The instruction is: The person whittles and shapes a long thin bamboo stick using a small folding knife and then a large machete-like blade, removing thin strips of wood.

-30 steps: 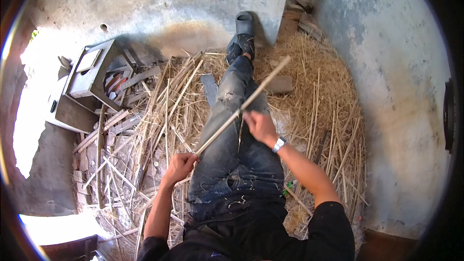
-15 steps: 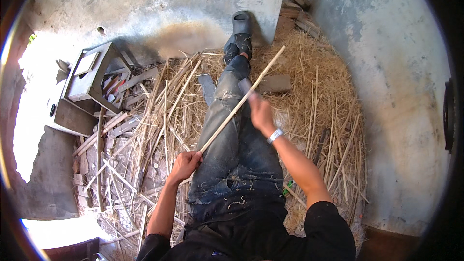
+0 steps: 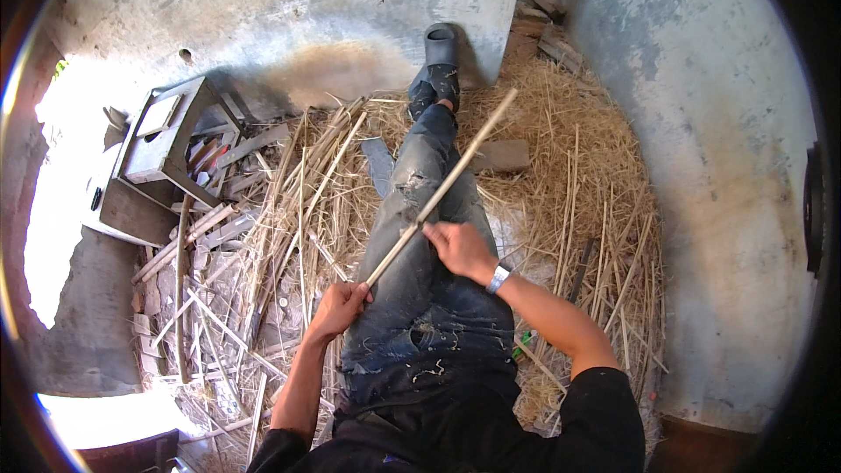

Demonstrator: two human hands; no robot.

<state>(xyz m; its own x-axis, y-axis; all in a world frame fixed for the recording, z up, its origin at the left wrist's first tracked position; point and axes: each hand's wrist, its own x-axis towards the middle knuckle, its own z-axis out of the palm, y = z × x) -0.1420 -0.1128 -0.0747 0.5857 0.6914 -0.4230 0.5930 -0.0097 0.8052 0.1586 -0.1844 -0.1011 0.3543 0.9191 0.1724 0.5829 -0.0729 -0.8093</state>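
While my left hand [image 3: 337, 307] grips the lower end of the stick [image 3: 442, 188], my right hand [image 3: 460, 247] closes around it just above, near its middle. That stick slants across my jeans [image 3: 420, 298], its far end pointing up toward my shoe [image 3: 435, 79] by the wall [image 3: 289, 9]. Straw [image 3: 578, 175] lies on both sides of my leg. Left of the stick, among loose canes [image 3: 210, 298], stands a grey stool [image 3: 162, 153].

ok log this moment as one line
left hand: grips stick low end | right hand: on stick mid-length | stick: slanted over jeans leg | around: straw, wooden stool
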